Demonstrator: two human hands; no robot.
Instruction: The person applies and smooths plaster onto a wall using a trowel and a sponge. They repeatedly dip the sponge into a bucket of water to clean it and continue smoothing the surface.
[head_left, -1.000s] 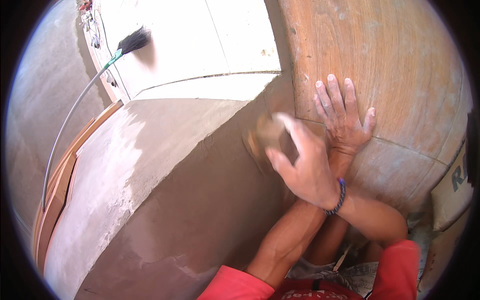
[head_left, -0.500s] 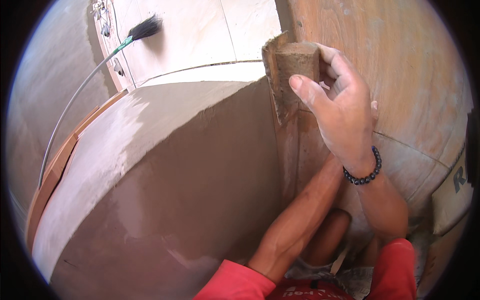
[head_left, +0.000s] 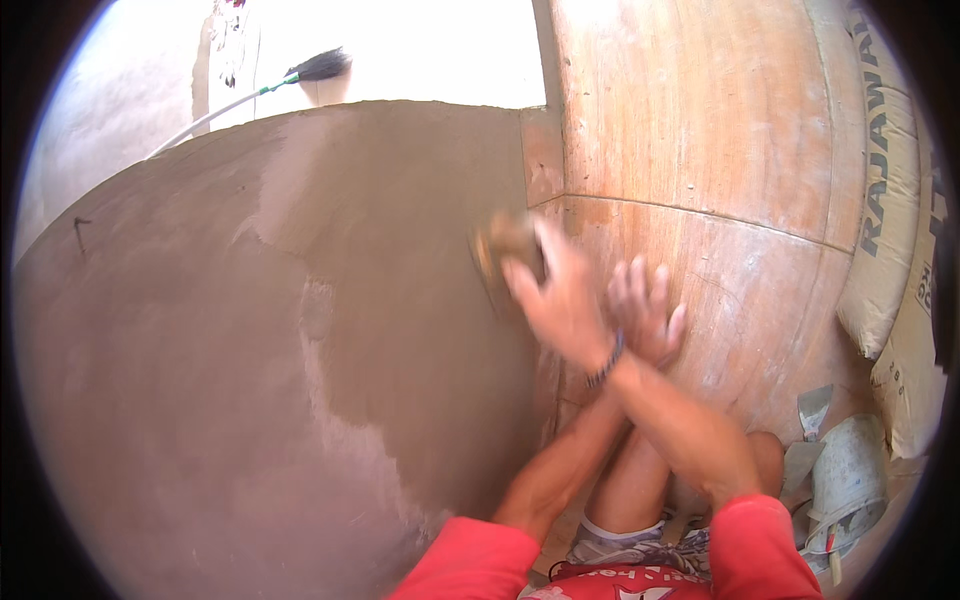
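Observation:
My right hand [head_left: 565, 300], a dark bead bracelet on its wrist, grips a small wooden float [head_left: 512, 245] by its block. The float is blurred by motion and lies against the damp grey-brown plaster wall [head_left: 400, 230], near the wall's right edge. My forearms cross, the right one over the left. My left hand [head_left: 645, 310] rests with fingers spread on the wood-patterned tiles [head_left: 700, 130], just right of the float hand, and holds nothing. Lighter and darker patches show on the plaster.
Filled paper sacks [head_left: 880, 220] stand along the right side. Below them sits a grey plaster-stained bucket [head_left: 850, 470], with a scraper [head_left: 815, 410] beside it. A black-bristled broom [head_left: 320, 65] lies beyond the wall's top edge. My bent knee [head_left: 765, 460] is close to the bucket.
My right hand has brought the float from the wall's top corner down onto its face. The view has shifted, and my left hand, mostly hidden before, now shows on the tiles.

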